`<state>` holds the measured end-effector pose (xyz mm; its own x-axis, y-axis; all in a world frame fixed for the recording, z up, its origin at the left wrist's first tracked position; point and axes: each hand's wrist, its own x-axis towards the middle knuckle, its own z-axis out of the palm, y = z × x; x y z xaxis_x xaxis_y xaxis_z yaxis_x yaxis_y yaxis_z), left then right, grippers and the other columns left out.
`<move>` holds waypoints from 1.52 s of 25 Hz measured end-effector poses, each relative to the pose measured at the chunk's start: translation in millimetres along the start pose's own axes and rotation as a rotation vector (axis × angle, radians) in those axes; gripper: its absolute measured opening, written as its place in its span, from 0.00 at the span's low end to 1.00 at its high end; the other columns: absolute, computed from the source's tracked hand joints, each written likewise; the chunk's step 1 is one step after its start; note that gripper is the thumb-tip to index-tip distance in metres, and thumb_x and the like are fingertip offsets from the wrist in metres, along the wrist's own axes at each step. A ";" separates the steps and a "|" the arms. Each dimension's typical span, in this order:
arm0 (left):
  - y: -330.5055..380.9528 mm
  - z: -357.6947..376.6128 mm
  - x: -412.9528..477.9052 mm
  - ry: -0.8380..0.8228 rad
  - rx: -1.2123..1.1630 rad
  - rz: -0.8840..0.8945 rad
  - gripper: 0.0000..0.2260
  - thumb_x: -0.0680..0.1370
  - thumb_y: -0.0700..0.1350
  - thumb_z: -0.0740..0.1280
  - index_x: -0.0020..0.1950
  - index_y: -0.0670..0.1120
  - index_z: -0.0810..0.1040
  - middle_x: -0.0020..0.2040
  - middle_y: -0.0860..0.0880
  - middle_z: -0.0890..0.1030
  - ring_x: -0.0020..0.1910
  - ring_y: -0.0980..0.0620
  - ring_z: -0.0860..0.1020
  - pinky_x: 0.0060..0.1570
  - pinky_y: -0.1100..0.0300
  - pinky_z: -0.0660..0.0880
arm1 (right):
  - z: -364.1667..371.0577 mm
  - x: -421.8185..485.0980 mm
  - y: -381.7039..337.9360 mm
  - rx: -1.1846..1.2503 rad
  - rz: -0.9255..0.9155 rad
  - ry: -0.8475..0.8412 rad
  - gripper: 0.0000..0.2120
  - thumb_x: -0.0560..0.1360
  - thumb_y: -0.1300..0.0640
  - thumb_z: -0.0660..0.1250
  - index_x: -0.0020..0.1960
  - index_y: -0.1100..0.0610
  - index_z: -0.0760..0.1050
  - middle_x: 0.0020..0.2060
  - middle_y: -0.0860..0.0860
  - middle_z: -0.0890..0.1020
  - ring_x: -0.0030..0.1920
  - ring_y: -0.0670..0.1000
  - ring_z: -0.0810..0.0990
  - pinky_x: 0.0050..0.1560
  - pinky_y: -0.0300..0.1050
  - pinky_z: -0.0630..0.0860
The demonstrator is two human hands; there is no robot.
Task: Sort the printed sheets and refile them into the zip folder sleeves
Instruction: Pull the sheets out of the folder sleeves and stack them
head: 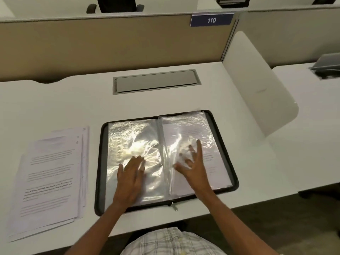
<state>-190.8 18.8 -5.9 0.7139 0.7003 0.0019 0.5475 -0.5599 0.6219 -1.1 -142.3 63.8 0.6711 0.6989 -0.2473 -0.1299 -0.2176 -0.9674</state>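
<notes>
A black zip folder (223, 126) lies open flat on the white desk in front of me. Its left clear sleeve (128, 137) is shiny and looks empty. The right sleeve (185, 129) holds a printed sheet. My left hand (131, 173) rests flat, palm down, on the lower part of the left sleeve. My right hand (193, 162) has its fingers spread over the right sleeve close to the spine; it holds nothing. A stack of printed sheets (49, 181) lies on the desk to the left of the folder.
A grey cable hatch (156, 81) is set in the desk behind the folder. A beige partition (110, 45) with a blue "110" tag (211, 20) closes the back. A white divider panel (257, 80) stands to the right.
</notes>
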 end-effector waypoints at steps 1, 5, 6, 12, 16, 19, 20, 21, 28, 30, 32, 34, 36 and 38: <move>15.8 -9.0 5.1 0.057 -0.171 -0.107 0.15 0.87 0.56 0.53 0.70 0.61 0.73 0.71 0.54 0.77 0.74 0.55 0.72 0.75 0.38 0.64 | 6.3 -2.5 -4.3 0.037 0.012 -0.123 0.59 0.72 0.62 0.79 0.80 0.33 0.39 0.81 0.48 0.61 0.71 0.52 0.75 0.56 0.39 0.80; 73.9 -59.8 39.6 0.121 -0.724 -0.401 0.18 0.80 0.71 0.59 0.64 0.66 0.78 0.67 0.61 0.79 0.64 0.61 0.78 0.71 0.43 0.70 | 41.1 -9.3 -17.6 -0.248 -0.170 -0.470 0.58 0.75 0.53 0.77 0.79 0.34 0.32 0.79 0.49 0.65 0.70 0.48 0.76 0.67 0.52 0.77; 81.9 -70.2 46.8 0.085 -0.762 -0.400 0.24 0.76 0.74 0.63 0.68 0.68 0.75 0.70 0.61 0.76 0.67 0.58 0.76 0.72 0.44 0.70 | 51.9 -7.8 -17.7 -0.346 -0.218 -0.537 0.55 0.75 0.50 0.76 0.80 0.34 0.35 0.80 0.49 0.64 0.73 0.48 0.73 0.71 0.57 0.72; 42.1 -78.0 58.1 0.253 -0.314 -0.328 0.55 0.77 0.35 0.74 0.83 0.59 0.34 0.85 0.51 0.44 0.73 0.45 0.72 0.58 0.62 0.77 | 74.7 -1.4 -4.6 -0.458 -0.335 -0.733 0.31 0.81 0.50 0.69 0.81 0.46 0.61 0.80 0.46 0.62 0.80 0.45 0.59 0.80 0.52 0.58; 1.7 -67.2 54.9 0.233 -0.088 -0.353 0.47 0.77 0.29 0.68 0.85 0.49 0.41 0.85 0.47 0.40 0.80 0.39 0.59 0.71 0.47 0.68 | 1.8 19.4 28.9 -0.620 -0.365 -0.223 0.19 0.83 0.54 0.64 0.74 0.47 0.72 0.76 0.45 0.70 0.76 0.46 0.66 0.76 0.50 0.65; 8.5 -41.0 67.9 0.198 0.141 -0.137 0.31 0.81 0.38 0.67 0.83 0.41 0.59 0.84 0.43 0.55 0.80 0.39 0.61 0.76 0.39 0.63 | -58.9 38.6 51.2 -0.904 -0.318 0.010 0.19 0.82 0.60 0.65 0.73 0.54 0.74 0.76 0.54 0.71 0.77 0.57 0.67 0.76 0.59 0.66; 22.8 -27.9 71.3 0.138 0.113 -0.057 0.28 0.83 0.41 0.66 0.82 0.41 0.62 0.83 0.43 0.61 0.80 0.41 0.62 0.77 0.41 0.62 | -73.6 44.1 57.3 -0.972 -0.295 0.004 0.19 0.81 0.61 0.65 0.72 0.57 0.74 0.75 0.56 0.71 0.76 0.58 0.68 0.76 0.58 0.66; 41.2 -13.4 74.7 0.065 0.064 0.000 0.26 0.84 0.44 0.65 0.81 0.42 0.63 0.81 0.43 0.64 0.80 0.43 0.62 0.79 0.44 0.60 | -84.4 48.6 59.5 -1.020 -0.290 -0.032 0.18 0.81 0.61 0.66 0.71 0.57 0.75 0.74 0.57 0.72 0.74 0.59 0.70 0.75 0.54 0.67; 122.9 99.1 90.0 -0.226 0.212 0.237 0.35 0.85 0.63 0.53 0.85 0.44 0.50 0.84 0.49 0.46 0.84 0.51 0.42 0.82 0.49 0.44 | -119.1 134.3 8.5 -0.959 -0.164 -0.065 0.12 0.82 0.60 0.65 0.63 0.59 0.82 0.58 0.56 0.84 0.57 0.56 0.83 0.60 0.47 0.78; 123.3 115.4 85.6 -0.229 0.317 0.231 0.36 0.84 0.66 0.51 0.85 0.44 0.51 0.85 0.48 0.46 0.84 0.50 0.41 0.82 0.46 0.45 | -123.8 173.3 -8.4 -0.955 -0.235 -0.119 0.13 0.81 0.63 0.66 0.65 0.60 0.80 0.61 0.57 0.83 0.61 0.56 0.82 0.63 0.39 0.72; 120.9 121.9 82.4 -0.186 0.364 0.230 0.36 0.84 0.67 0.51 0.85 0.45 0.54 0.85 0.48 0.49 0.84 0.50 0.44 0.82 0.46 0.47 | -121.4 210.5 -24.5 -0.991 -0.328 -0.220 0.15 0.80 0.66 0.66 0.66 0.61 0.79 0.64 0.57 0.82 0.65 0.56 0.79 0.65 0.34 0.65; 122.4 122.0 82.3 -0.173 0.371 0.209 0.35 0.84 0.67 0.53 0.84 0.46 0.56 0.85 0.48 0.53 0.84 0.51 0.47 0.82 0.47 0.49 | -114.2 242.5 -32.7 -1.040 -0.391 -0.350 0.17 0.80 0.66 0.67 0.68 0.60 0.78 0.65 0.57 0.81 0.66 0.57 0.78 0.70 0.43 0.69; 125.1 121.5 80.7 -0.152 0.359 0.183 0.35 0.84 0.66 0.56 0.84 0.46 0.58 0.84 0.48 0.56 0.84 0.51 0.49 0.82 0.47 0.51 | -105.1 259.0 -34.4 -1.122 -0.459 -0.462 0.17 0.81 0.62 0.67 0.69 0.59 0.78 0.64 0.57 0.82 0.65 0.58 0.79 0.67 0.55 0.74; 129.5 122.6 81.4 -0.124 0.341 0.159 0.34 0.84 0.65 0.58 0.83 0.46 0.61 0.83 0.48 0.60 0.83 0.50 0.52 0.81 0.46 0.53 | -100.0 272.5 -33.8 -1.160 -0.541 -0.519 0.13 0.81 0.59 0.66 0.65 0.58 0.79 0.55 0.57 0.86 0.55 0.60 0.83 0.56 0.57 0.78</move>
<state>-8.3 -51.0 -21.2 0.8377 0.5453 -0.0303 0.5240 -0.7868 0.3261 259.1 -12.5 34.6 0.0634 0.9931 -0.0987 0.9055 -0.0988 -0.4127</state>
